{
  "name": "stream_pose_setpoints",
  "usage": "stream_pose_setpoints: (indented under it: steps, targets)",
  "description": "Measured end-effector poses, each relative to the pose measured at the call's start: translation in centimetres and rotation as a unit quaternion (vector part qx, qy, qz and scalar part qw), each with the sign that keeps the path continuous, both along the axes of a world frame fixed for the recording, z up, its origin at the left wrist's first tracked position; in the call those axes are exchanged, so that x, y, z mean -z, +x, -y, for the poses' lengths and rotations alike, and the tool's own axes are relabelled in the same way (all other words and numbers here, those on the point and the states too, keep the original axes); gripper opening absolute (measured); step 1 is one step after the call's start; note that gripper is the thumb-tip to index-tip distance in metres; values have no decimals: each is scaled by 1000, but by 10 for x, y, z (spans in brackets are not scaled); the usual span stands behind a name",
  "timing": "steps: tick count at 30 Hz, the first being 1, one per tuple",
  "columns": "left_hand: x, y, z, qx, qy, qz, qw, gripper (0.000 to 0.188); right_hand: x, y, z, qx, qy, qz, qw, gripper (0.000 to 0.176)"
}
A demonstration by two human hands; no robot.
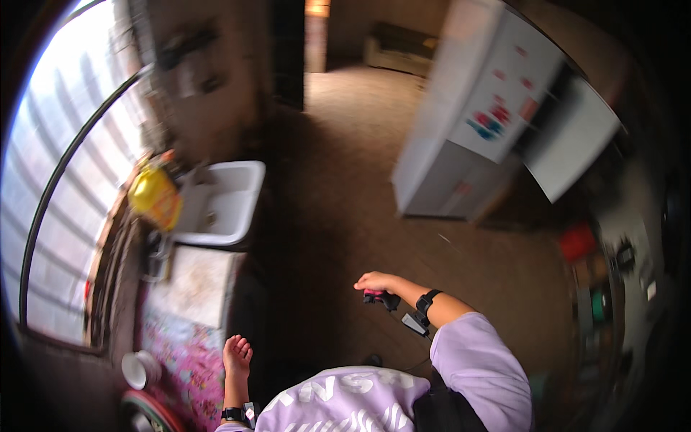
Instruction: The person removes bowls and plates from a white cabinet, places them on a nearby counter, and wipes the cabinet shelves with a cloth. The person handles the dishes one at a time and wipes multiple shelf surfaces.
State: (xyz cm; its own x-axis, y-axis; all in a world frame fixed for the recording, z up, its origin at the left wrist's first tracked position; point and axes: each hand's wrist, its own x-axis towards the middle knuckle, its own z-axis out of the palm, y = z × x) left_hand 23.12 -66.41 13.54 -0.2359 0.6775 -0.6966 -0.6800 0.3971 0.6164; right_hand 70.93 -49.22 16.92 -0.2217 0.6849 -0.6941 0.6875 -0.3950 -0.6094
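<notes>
My right hand [376, 281] reaches out over the brown floor, its fingers closed around a small pink-and-black object [382, 298]. Blur and the hand itself hide what exactly that object is. A black strap circles the right forearm, and a small grey device [414, 324] with a cable sits beside it. Low on the left, my left hand [237, 353] is raised palm up with loosely curled fingers and nothing in it. It is nearest the edge of a counter with a pink floral cover [186, 362]. A black band with a small device wraps the left wrist.
A white sink basin [237, 205] and a yellow plastic jug [154, 197] stand beside a barred window at left. White bowls [141, 370] sit on the floral cover. A refrigerator [475, 119] stands ahead right; crowded shelves [591, 302] line the right side. A doorway opens at the far end.
</notes>
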Motion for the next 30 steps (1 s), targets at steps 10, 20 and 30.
stream_pose_setpoints:
  steps: [10, 20, 30]
  targets:
    - [-45, 328, -117, 371, 45, 2, 928, 15, -57, 413, 249, 499, -13, -208, 841, 37]
    - [-43, 552, -237, 548, 96, -100, 825, 15, -134, 560, 253, 601, 83, -192, 772, 36]
    - [-65, 791, -394, 650, 134, -119, 739, 26, -187, 693, 82, 546, 152, -243, 787, 34]
